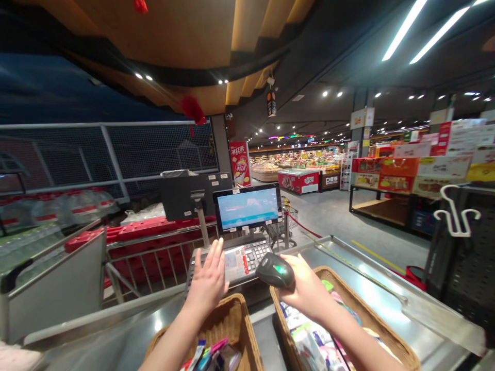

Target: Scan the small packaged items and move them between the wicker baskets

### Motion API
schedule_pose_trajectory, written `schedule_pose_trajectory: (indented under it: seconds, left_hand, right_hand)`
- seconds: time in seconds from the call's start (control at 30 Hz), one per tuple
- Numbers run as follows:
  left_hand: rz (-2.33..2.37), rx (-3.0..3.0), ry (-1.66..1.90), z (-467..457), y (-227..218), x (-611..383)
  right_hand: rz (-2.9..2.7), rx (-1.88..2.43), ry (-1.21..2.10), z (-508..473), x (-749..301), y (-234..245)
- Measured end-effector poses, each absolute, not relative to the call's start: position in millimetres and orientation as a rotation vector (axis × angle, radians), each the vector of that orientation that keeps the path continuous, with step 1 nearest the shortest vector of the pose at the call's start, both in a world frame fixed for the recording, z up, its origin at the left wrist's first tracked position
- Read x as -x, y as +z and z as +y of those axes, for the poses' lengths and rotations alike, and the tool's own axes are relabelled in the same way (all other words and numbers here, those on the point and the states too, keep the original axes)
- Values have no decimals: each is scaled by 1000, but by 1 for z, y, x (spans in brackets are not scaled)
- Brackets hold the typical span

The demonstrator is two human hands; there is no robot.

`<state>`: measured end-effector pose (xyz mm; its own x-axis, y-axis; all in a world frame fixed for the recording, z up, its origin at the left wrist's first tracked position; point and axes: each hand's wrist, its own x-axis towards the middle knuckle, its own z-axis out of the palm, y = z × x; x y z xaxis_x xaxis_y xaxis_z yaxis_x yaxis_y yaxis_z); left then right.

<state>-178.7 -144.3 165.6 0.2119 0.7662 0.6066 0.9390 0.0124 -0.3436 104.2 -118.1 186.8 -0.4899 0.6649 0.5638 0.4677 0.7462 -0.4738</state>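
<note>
Bare forearms (174, 332) reach forward over a pair of wicker baskets on a metal bench (127, 327) at a supermarket checkout. The person's right hand (303, 286) grips a black handheld scanner (273, 270), its fingers wrapped round the body and a green light glowing on top. The scanner is held up in front of the bench's keyboard (260, 251), just past the far end of the right basket (373, 312), which is filled with small, brightly coloured packets (309, 342).

The left hand (208, 281) hovers, palm down, at the keyboard's left side, its fingers straight and slightly spread, the thumb apart; whether they touch the keys I cannot tell. Beneath that arm, the left basket (249, 330) holds a smaller heap of colourful wrapped items (216, 356) at its near end. A printed sheet (235, 264) lies on the keyboard between the two hands.

Behind it stands a lit screen (247, 207), with a dark panel (180, 198) mounted on a post to its left. Bottles with red labels (83, 206) are massed beyond the railing at left; at right, white hooks (459, 232) hang near stacked gift cartons (421, 167), and a red freezer (298, 180) fronts the lit aisles.
</note>
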Motion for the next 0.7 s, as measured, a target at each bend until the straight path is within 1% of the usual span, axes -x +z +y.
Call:
schedule_pose_trajectory:
  seconds: [0.17,0.37,0.7]
  left_hand:
    - [-1606,1777,-303,-153,161,188]
    - [-1671,1801,-293,-170,147,203]
    - [-1787,1907,-182,-213,101,231]
  right_hand:
    - [-2178,821,346,-126,-96,184]
    - [-2243,885,420,-137,-82,177]
    - [-2302,838,552,-164,-60,163]
